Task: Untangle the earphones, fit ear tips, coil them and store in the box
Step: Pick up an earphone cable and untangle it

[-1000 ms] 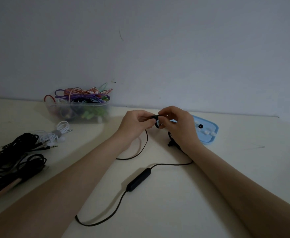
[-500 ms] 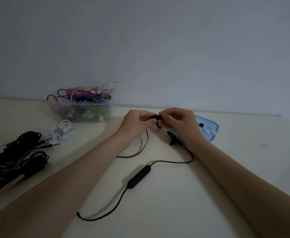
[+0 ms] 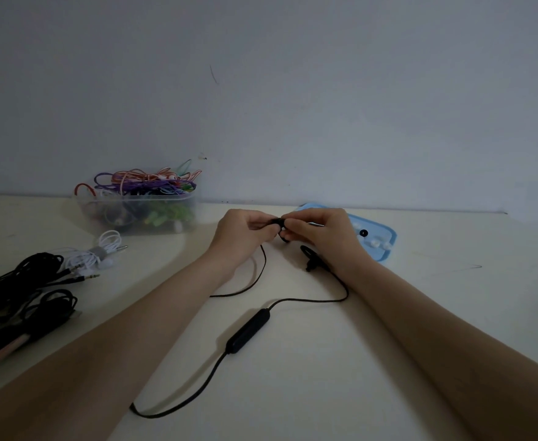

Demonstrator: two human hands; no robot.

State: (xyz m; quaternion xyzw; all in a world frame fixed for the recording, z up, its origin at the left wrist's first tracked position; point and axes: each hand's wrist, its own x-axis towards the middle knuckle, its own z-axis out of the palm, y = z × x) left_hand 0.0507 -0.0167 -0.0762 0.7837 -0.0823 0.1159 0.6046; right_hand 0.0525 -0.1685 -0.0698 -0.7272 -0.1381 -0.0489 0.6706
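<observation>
I see a pale tabletop that runs up to a plain grey-blue wall at its back edge. The light is dim. The wall has a thin dark scratch on it.

My left hand and my right hand meet near the back edge, about in the middle. Both have curled fingers, and together they pinch one black earbud between the fingertips. I cannot tell if a tip is on it, since the fingers hide most of it.

The other earbud lies on the tabletop just under my right wrist. The black cord runs from there in a loop to the long black remote in the middle of the tabletop, then curves on toward the front edge.

A blue tray sits behind my right hand, near the back edge. It holds small white ear tips and one black one.

A clear box full of bright tangled cords stands at the back edge, to the left. A coiled white earphone lies in front of it. A heap of black cables lies by the left edge.
</observation>
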